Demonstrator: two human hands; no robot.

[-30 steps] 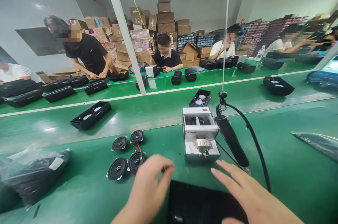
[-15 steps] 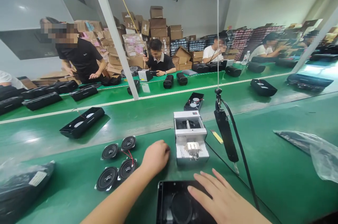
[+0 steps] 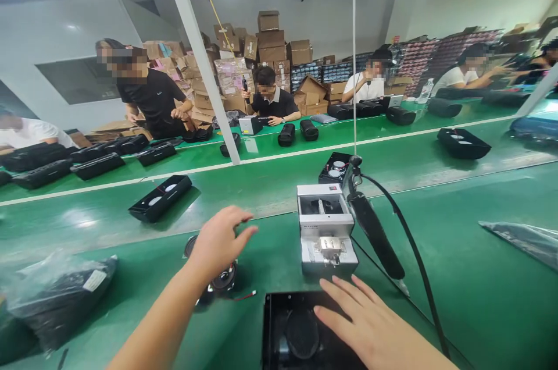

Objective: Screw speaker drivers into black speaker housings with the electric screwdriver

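My left hand (image 3: 217,242) hovers with spread fingers over a cluster of small round black speaker drivers (image 3: 223,280) with red wires, hiding most of them. My right hand (image 3: 370,326) lies flat, fingers apart, on a black speaker housing (image 3: 290,332) at the near edge of the green bench (image 3: 479,294). Just beyond the housing stands a white screw feeder box (image 3: 326,227). A black electric screwdriver (image 3: 375,230) hangs on a cord beside the feeder, its cable looping down to the right.
A black speaker shell (image 3: 160,198) lies on the green conveyor (image 3: 261,184) to the left, another (image 3: 463,143) at the right. A bag of black parts (image 3: 56,294) sits at the near left, a plastic bag (image 3: 521,236) at the right. Several people work across the belt.
My left hand moved left from beside the feeder box to above the speaker drivers and opened its fingers. My right hand stays on the black housing.
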